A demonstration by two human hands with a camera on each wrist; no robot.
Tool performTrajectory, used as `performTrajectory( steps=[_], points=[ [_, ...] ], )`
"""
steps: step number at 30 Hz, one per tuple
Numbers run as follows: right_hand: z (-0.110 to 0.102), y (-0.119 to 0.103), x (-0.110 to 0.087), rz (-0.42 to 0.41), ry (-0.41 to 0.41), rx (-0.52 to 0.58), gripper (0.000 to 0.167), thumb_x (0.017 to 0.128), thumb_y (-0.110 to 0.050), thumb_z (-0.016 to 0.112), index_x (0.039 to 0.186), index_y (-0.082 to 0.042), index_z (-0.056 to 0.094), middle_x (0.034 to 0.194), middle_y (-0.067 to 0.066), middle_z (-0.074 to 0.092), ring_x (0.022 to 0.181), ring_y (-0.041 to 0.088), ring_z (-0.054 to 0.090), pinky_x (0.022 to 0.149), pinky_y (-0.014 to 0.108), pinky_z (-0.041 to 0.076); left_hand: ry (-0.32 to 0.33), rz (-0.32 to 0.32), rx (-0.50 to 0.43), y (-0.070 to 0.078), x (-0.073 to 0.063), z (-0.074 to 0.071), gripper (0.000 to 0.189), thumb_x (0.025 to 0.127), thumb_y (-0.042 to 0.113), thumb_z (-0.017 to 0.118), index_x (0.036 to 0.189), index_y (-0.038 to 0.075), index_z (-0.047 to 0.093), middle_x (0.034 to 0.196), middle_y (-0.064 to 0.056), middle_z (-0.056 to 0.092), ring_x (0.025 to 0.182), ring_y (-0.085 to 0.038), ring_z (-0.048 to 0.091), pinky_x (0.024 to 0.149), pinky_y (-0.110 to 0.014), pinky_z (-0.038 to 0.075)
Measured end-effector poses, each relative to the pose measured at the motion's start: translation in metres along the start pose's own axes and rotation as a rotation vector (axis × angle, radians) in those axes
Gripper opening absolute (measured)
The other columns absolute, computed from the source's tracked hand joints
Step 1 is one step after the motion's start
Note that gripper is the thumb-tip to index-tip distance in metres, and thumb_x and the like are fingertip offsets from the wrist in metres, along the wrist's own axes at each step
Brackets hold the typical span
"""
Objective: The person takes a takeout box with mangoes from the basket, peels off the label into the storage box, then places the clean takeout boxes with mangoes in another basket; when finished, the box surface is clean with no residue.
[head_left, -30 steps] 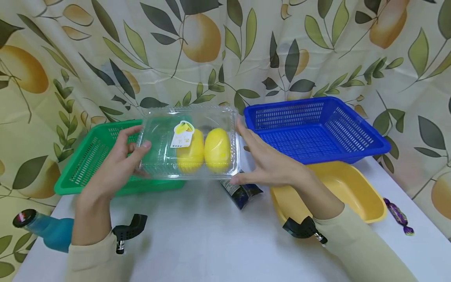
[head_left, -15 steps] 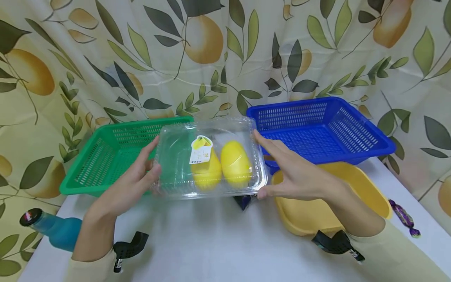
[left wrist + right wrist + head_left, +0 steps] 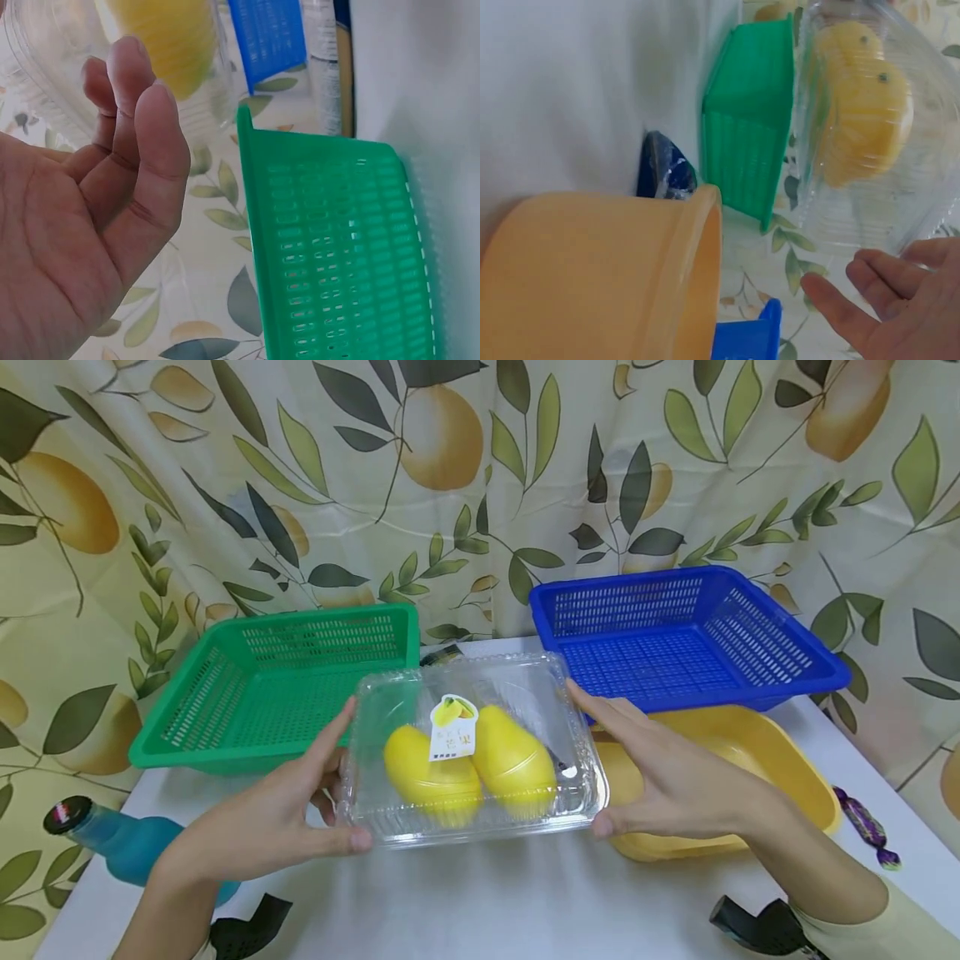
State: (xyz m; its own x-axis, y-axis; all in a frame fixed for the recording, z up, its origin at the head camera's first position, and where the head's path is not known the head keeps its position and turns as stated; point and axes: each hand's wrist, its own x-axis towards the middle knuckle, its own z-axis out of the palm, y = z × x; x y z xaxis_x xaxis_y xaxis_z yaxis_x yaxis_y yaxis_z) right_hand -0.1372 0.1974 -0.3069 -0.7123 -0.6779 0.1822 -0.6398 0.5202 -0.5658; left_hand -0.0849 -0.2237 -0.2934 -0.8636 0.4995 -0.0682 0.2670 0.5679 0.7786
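A clear plastic clamshell box is held up above the table between both hands, tilted so its lid faces me. Through the lid show two yellow mangoes, leaning against each other, and a white label with a mango picture. My left hand grips the box's left side, thumb at the lower front corner and fingers behind. On the right side, my right hand holds the edge between thumb and fingers. The right wrist view shows the mangoes from another side of the box.
A green basket stands back left, a blue basket back right. In front of the blue one is a yellow basin. A wrapped candy lies far right, a blue bottle left. A dark packet lies on the table.
Both hands have brought the box lower, nearer and to the right, away from in front of the green basket. The mangoes inside have shifted left and tilted together.
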Motion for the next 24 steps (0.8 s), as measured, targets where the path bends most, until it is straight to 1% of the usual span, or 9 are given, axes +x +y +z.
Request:
performTrajectory(
  steps=[4, 7, 10, 11, 14, 17, 19, 21, 24],
  points=[
    [0.003, -0.002, -0.009, 0.039, -0.006, 0.011, 0.112, 0.081, -0.073, 0.071, 0.166, -0.035, 0.009, 0.171, -0.001, 0.021, 0.149, 0.037, 0.036, 0.104, 0.071, 0.041, -0.021, -0.047, 0.014, 0.005, -0.007, 0.005, 0.116, 0.09, 0.04, 0.079, 0.163, 0.036, -0.01, 0.098, -0.005, 0.052, 0.091, -0.016, 0.059, 0.078, -0.027, 0.054],
    [0.005, -0.004, -0.016, 0.018, -0.006, 0.025, 0.111, 0.083, -0.072, 0.07, 0.166, -0.032, 0.009, 0.172, -0.002, 0.018, 0.149, 0.034, 0.037, 0.102, 0.066, 0.046, -0.049, -0.047, 0.0, 0.005, -0.01, 0.011, 0.115, 0.091, 0.04, 0.078, 0.163, 0.035, -0.011, 0.099, -0.006, 0.052, 0.092, -0.017, 0.058, 0.078, -0.027, 0.053],
    [0.007, -0.006, -0.023, 0.008, -0.015, 0.034, 0.11, 0.084, -0.07, 0.07, 0.167, -0.03, 0.009, 0.171, 0.0, 0.018, 0.145, 0.029, 0.043, 0.1, 0.058, 0.052, -0.072, -0.041, -0.009, 0.003, -0.013, 0.016, 0.114, 0.092, 0.041, 0.077, 0.163, 0.034, -0.011, 0.1, -0.006, 0.053, 0.091, -0.016, 0.058, 0.077, -0.026, 0.053],
    [0.007, -0.007, -0.025, 0.011, -0.02, 0.031, 0.11, 0.085, -0.07, 0.069, 0.167, -0.029, 0.009, 0.171, 0.0, 0.019, 0.143, 0.028, 0.045, 0.098, 0.056, 0.053, -0.076, -0.037, -0.008, 0.003, -0.013, 0.018, 0.114, 0.092, 0.042, 0.077, 0.164, 0.033, -0.011, 0.1, -0.006, 0.053, 0.09, -0.016, 0.058, 0.076, -0.027, 0.053],
    [0.008, -0.012, -0.033, 0.051, -0.049, 0.021, 0.108, 0.086, -0.068, 0.07, 0.166, -0.032, 0.007, 0.17, -0.001, 0.021, 0.14, 0.027, 0.047, 0.095, 0.057, 0.055, -0.103, -0.047, -0.007, 0.002, -0.014, 0.023, 0.115, 0.091, 0.045, 0.077, 0.164, 0.032, -0.01, 0.1, -0.005, 0.053, 0.089, -0.015, 0.058, 0.074, -0.027, 0.052],
    [0.01, -0.015, -0.039, 0.074, -0.075, 0.007, 0.11, 0.085, -0.064, 0.073, 0.166, -0.033, 0.005, 0.168, -0.001, 0.024, 0.138, 0.026, 0.05, 0.092, 0.056, 0.057, -0.136, -0.073, -0.013, 0.0, -0.016, 0.027, 0.115, 0.09, 0.045, 0.077, 0.164, 0.032, -0.01, 0.099, -0.004, 0.054, 0.089, -0.015, 0.059, 0.073, -0.027, 0.052],
    [0.014, -0.013, -0.042, 0.073, -0.086, -0.007, 0.113, 0.084, -0.062, 0.075, 0.167, -0.031, 0.005, 0.166, -0.002, 0.025, 0.136, 0.025, 0.053, 0.092, 0.051, 0.058, -0.159, -0.11, -0.017, -0.002, -0.017, 0.029, 0.115, 0.09, 0.045, 0.077, 0.164, 0.031, -0.01, 0.1, -0.004, 0.055, 0.09, -0.016, 0.059, 0.073, -0.027, 0.052],
    [0.019, -0.01, -0.043, 0.07, -0.092, -0.028, 0.117, 0.082, -0.061, 0.079, 0.167, -0.03, 0.005, 0.167, -0.002, 0.024, 0.138, 0.023, 0.052, 0.095, 0.047, 0.057, -0.175, -0.138, -0.016, -0.003, -0.018, 0.029, 0.115, 0.09, 0.045, 0.077, 0.164, 0.03, -0.01, 0.101, -0.004, 0.055, 0.09, -0.015, 0.059, 0.072, -0.027, 0.052],
    [0.025, -0.009, -0.044, 0.07, -0.096, -0.071, 0.123, 0.078, -0.059, 0.082, 0.167, -0.028, 0.004, 0.17, -0.002, 0.02, 0.145, 0.024, 0.044, 0.102, 0.048, 0.053, -0.183, -0.158, -0.004, -0.006, -0.018, 0.03, 0.117, 0.09, 0.046, 0.078, 0.164, 0.03, -0.011, 0.1, -0.003, 0.056, 0.088, -0.014, 0.06, 0.071, -0.026, 0.052]
  ],
)
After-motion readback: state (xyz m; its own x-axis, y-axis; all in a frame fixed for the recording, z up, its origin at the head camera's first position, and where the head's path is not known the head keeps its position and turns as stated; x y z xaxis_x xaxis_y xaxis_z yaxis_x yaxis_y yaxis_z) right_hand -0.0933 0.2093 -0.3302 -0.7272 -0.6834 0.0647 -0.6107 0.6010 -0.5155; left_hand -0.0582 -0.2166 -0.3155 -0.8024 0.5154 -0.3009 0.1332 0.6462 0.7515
